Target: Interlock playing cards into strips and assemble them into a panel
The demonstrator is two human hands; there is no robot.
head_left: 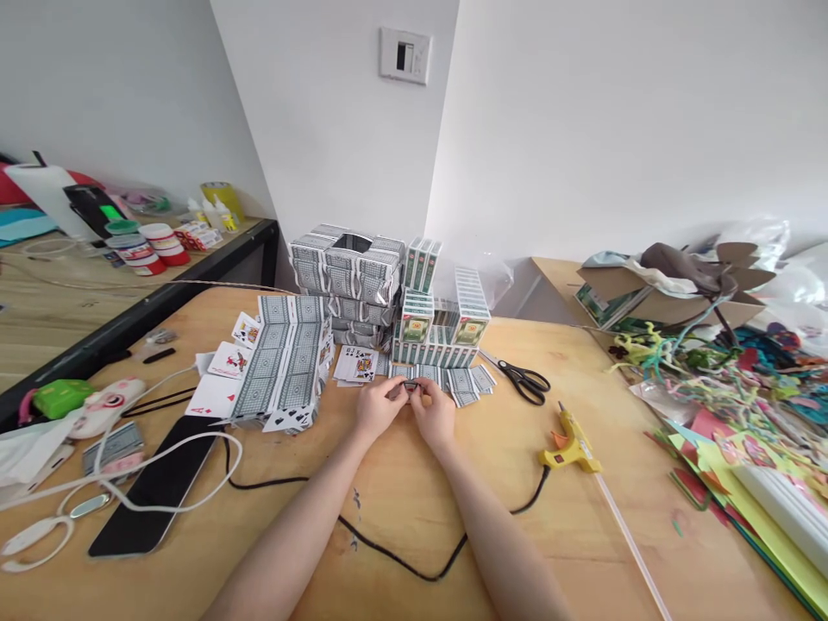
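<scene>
My left hand (380, 405) and my right hand (433, 414) meet at the middle of the table, both closed. Between their fingertips is a playing card (410, 385), seen nearly edge-on and mostly covered by the fingers. Just beyond the hands, patterned grey-backed cards (462, 385) lie spread, and a face-up stack of cards (357, 364) sits to the left. Behind rise boxed card decks (417, 319) and a layered structure made of cards (349, 267). Left of my hands lies a large folded panel of joined cards (285, 358).
Black-handled scissors (527, 382) and a yellow glue gun (573, 448) with a long clear stick lie to the right. Its black cord (414, 569) runs beneath my forearms. A black phone (159, 492) lies left under a white cable. Coloured craft scraps (724, 371) crowd the right side.
</scene>
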